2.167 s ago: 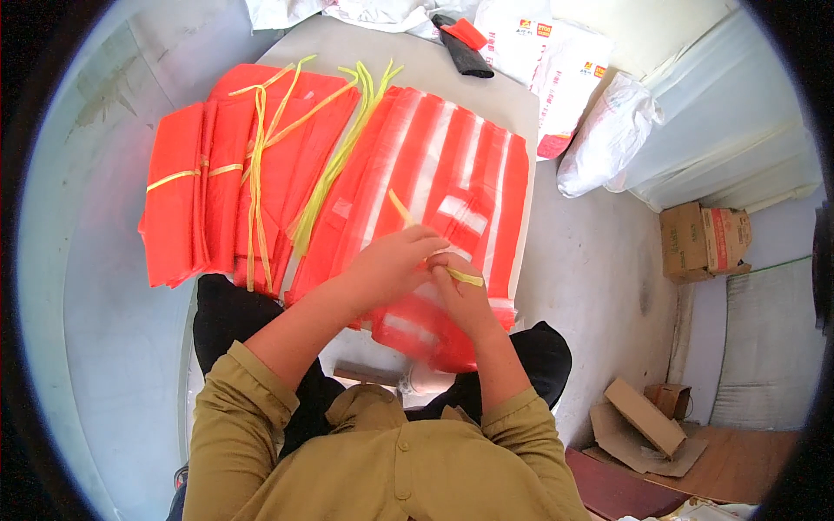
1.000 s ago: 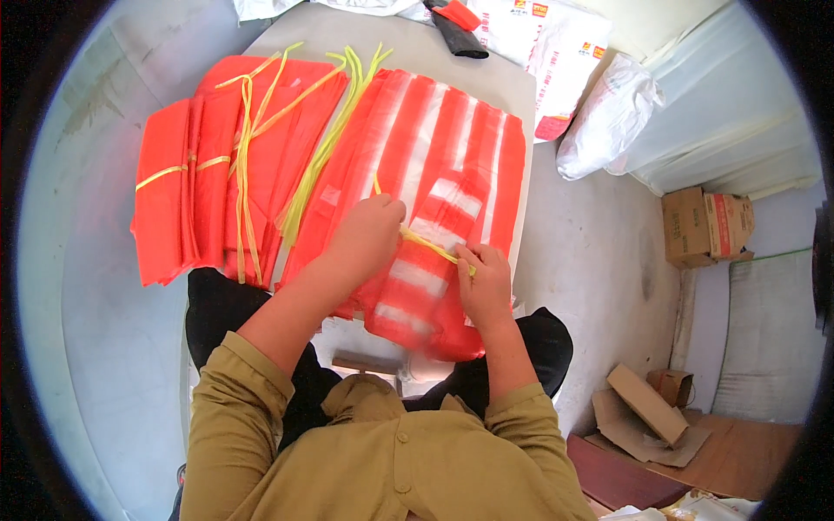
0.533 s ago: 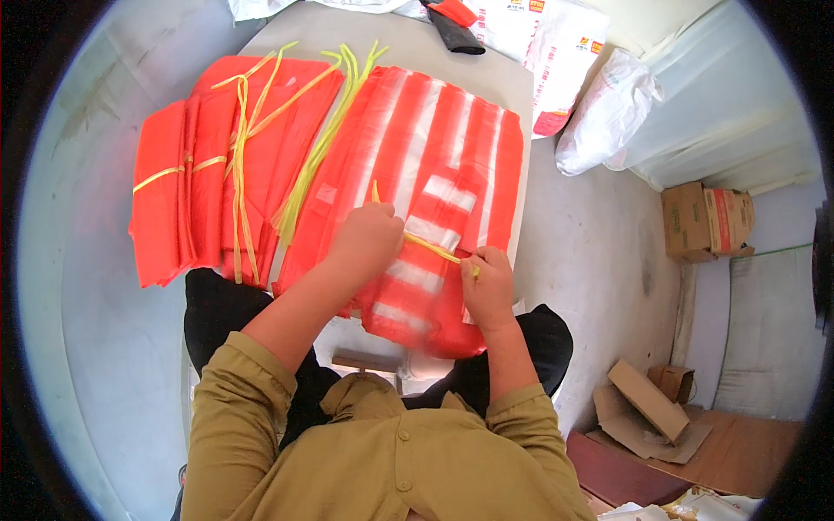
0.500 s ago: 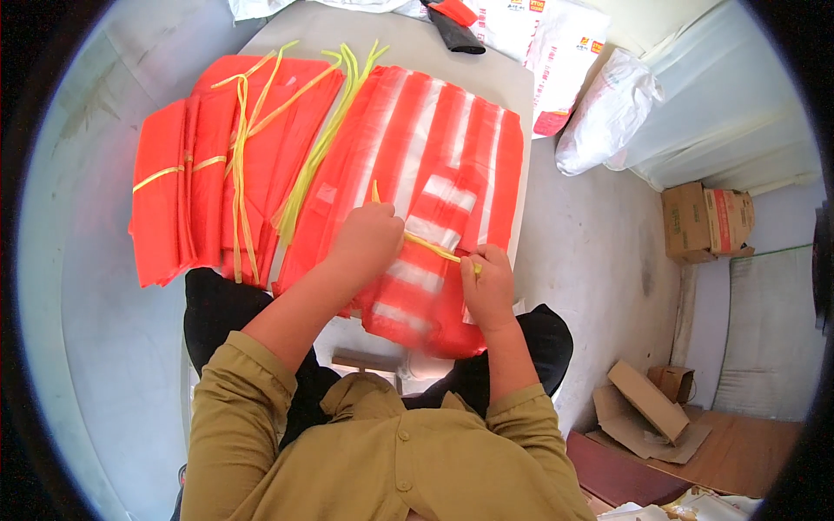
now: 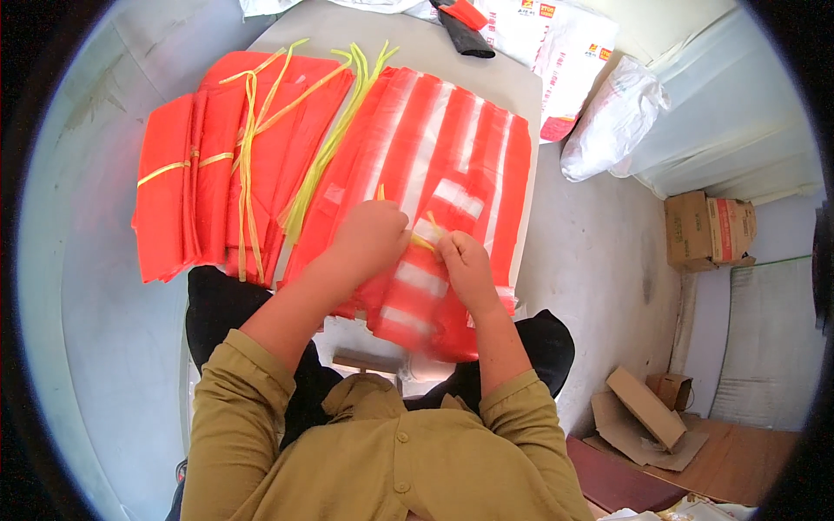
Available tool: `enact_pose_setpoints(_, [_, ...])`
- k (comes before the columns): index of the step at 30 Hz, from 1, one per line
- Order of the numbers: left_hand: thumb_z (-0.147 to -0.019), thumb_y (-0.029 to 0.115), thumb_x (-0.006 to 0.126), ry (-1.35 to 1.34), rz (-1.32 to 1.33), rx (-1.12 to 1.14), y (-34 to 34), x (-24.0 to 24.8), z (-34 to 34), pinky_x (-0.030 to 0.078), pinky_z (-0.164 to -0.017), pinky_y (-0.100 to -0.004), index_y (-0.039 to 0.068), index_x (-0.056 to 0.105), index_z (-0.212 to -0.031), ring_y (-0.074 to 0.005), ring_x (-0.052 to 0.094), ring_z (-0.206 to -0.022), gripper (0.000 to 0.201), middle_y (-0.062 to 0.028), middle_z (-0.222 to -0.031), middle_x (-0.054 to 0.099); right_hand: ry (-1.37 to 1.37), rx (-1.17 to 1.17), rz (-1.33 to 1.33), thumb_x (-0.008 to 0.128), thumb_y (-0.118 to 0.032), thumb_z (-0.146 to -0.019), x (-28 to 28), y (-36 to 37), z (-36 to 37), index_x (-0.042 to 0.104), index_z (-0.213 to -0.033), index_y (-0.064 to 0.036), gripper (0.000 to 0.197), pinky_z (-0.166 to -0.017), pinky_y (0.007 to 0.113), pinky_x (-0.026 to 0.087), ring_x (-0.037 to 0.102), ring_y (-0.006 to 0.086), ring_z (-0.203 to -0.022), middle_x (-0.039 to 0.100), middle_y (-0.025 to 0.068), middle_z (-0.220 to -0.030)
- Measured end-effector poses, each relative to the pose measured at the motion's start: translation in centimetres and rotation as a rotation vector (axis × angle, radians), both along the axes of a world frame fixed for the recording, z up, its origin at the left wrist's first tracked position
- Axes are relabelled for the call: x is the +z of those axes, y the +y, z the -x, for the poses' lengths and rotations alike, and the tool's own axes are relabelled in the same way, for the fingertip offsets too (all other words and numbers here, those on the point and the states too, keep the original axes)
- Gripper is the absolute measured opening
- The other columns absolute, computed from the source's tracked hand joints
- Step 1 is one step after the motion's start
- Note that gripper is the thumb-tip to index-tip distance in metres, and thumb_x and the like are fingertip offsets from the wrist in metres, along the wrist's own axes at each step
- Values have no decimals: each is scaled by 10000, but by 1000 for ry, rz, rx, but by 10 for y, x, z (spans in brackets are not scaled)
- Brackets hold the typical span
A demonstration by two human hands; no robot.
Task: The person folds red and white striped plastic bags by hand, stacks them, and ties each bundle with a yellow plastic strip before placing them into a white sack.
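Grey table: a red-and-white striped plastic stack lies along its right edge. Upon this, near the table's near edge, a folded striped bundle sits between the fisted left hand and pinching right hand, both gripping a yellow strip.

Buttoned olive shirt; black trousers

Right hand nearer left hand; yellow strip bent
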State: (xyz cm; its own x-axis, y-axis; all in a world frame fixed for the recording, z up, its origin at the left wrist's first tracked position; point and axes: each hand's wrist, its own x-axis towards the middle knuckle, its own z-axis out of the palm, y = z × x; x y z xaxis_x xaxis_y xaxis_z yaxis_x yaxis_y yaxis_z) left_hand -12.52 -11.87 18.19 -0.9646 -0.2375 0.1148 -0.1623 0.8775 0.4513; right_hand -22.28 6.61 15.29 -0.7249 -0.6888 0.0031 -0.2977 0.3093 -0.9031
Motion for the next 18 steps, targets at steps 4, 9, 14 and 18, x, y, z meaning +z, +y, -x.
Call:
enact_pose_setpoints(4, [-833, 228, 748, -119, -505, 38, -6, 23, -3, 523, -702, -431, 30, 726, -817, -331, 658, -790, 200, -158, -811, 662, 153, 31, -52, 654, -176, -927, 4, -4, -8, 671, -958, -28, 152, -777, 408, 510, 651, 327, -874, 667, 176, -927])
enact_pose_setpoints(9, [-843, 222, 765, 139, -447, -303, 18, 13, -4, 517, -686, -388, 31, 723, -822, -289, 668, -779, 196, -146, -813, 672, 298, 104, -64, 694, -169, -885, 8, -1, -13, 675, -992, -36, 172, -794, 423, 521, 656, 342, -912, 670, 162, -965])
enact_pose_setpoints(14, [-878, 151, 723, 19, -643, -299, 10, 15, -2, 522, -726, -353, 28, 723, -901, -255, 658, -784, 125, -136, -860, 679, 438, 118, -55, 673, -153, -898, 4, 1, -20, 662, -1016, -46, 160, -786, 434, 527, 653, 369, -909, 671, 171, -994])
enact_pose_setpoints(18, [-882, 57, 677, 50, -1204, -57, 9, 15, -1, 529, -817, -342, 21, 685, -1097, -258, 662, -890, 219, -143, -992, 685, 418, 79, -17, 613, -142, -935, 1, 0, -25, 638, -996, -42, 120, -786, 456, 521, 644, 397, -896, 656, 197, -967])
